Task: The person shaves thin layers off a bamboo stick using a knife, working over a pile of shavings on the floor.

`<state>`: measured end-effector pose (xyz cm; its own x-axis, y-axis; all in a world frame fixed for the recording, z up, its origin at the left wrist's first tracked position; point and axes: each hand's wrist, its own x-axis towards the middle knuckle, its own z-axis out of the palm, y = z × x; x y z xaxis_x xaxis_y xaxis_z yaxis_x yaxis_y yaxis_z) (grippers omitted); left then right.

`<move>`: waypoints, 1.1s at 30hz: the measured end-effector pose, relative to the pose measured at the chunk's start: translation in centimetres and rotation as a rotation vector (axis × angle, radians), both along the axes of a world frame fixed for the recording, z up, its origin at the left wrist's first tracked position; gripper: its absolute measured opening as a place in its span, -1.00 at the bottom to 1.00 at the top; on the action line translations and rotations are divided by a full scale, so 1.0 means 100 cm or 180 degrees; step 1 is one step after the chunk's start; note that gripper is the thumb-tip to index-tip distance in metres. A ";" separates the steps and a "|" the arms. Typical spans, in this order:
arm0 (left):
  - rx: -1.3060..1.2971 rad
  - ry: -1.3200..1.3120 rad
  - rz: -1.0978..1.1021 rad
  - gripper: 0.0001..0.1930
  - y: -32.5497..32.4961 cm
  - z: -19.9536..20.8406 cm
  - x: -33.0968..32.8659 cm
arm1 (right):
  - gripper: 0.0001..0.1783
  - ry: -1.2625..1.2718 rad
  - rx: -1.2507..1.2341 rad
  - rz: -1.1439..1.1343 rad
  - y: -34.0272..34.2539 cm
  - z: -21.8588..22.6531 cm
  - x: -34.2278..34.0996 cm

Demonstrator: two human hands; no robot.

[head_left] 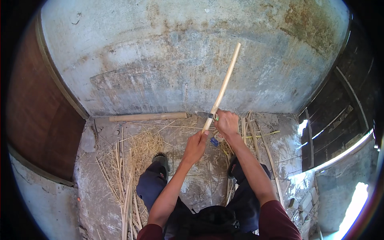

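Note:
Out in front of me, my left hand is closed around the near end of a long pale bamboo stick. The stick tilts up and to the right, its far end standing before the wall. My right hand grips a knife, and a bit of its green handle shows beside the fingers. The dark blade lies across the stick, just beyond my left hand, its tip pointing left. A small pale curl sits on the stick by the blade. Most of the knife handle is hidden in my fist.
A thick bamboo pole lies along the foot of the stained wall. Shavings and long strips cover the floor to the left; more strips lie right. A small blue object rests between my feet. Dark boards stand far right.

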<state>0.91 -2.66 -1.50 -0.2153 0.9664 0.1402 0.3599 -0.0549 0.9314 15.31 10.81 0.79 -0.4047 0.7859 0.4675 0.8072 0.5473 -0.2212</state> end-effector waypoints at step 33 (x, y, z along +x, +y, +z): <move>-0.0240 -0.0245 -0.0101 -0.38 -0.010 0.001 -0.013 | -0.57 0.1324 -0.0675 0.1158 -0.047 0.017 0.018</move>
<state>-0.43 -3.63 -1.41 -0.1917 0.9801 0.0510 0.2864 0.0061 0.9581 17.07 6.14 2.52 -0.4821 0.7246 0.4925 0.3980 0.6819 -0.6137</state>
